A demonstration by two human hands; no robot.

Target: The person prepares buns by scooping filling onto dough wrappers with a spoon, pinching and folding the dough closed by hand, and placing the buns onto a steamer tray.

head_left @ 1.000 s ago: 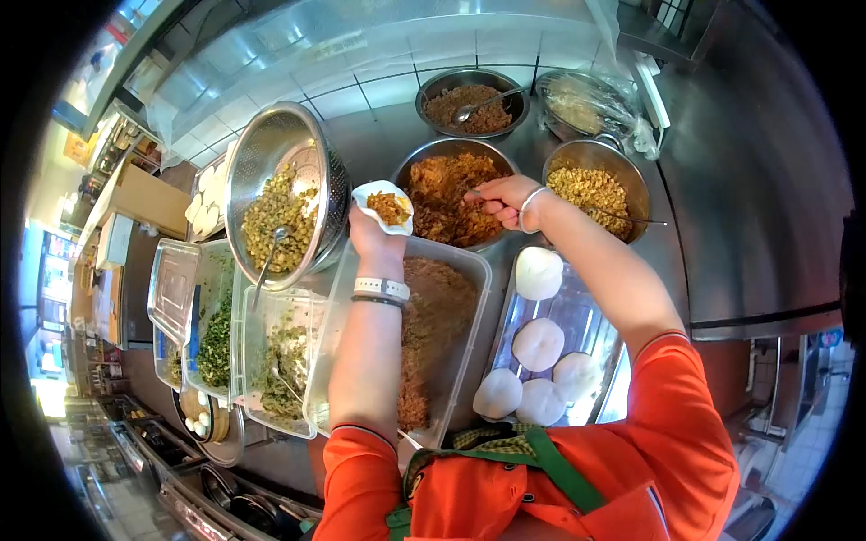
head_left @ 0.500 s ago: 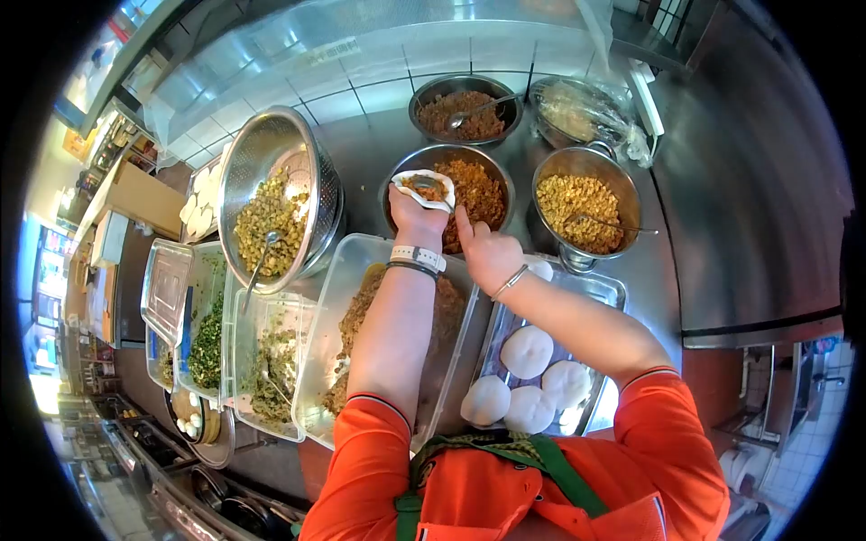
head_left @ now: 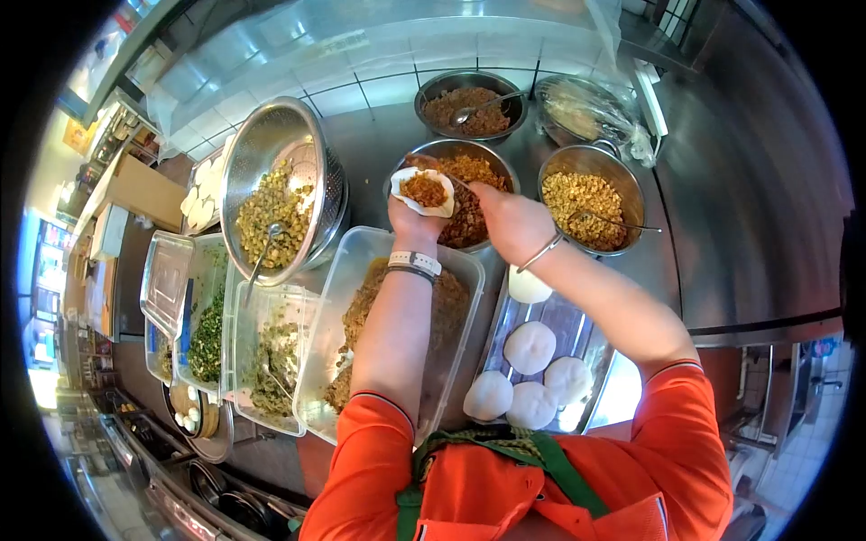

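My left hand [head_left: 415, 225] cups a round white dough wrapper [head_left: 442, 200] over the near left rim of a metal bowl [head_left: 515, 173]. A heap of orange-red shredded filling [head_left: 422, 189] lies in the middle of the wrapper. My right hand [head_left: 512, 221] is closed on the handle of a spoon [head_left: 462, 183], which reaches left over the bowl, its head just beyond the wrapper. More of the shredded filling [head_left: 474, 169] is in the bowl. Below my right forearm, several white dough rounds [head_left: 529, 348] lie on a metal tray [head_left: 594, 410].
Behind stands a bowl of brown filling [head_left: 465, 113] with a spoon. A pot of yellow crumbly filling [head_left: 586, 203] is at right, near a plastic-covered bowl [head_left: 582, 113]. A tilted colander [head_left: 316, 149] and plastic tubs [head_left: 361, 242] stand at left.
The spoon has lifted off the wrapper and moved to its far side, leaving a heap of filling showing. My right hand has shifted up and to the right.
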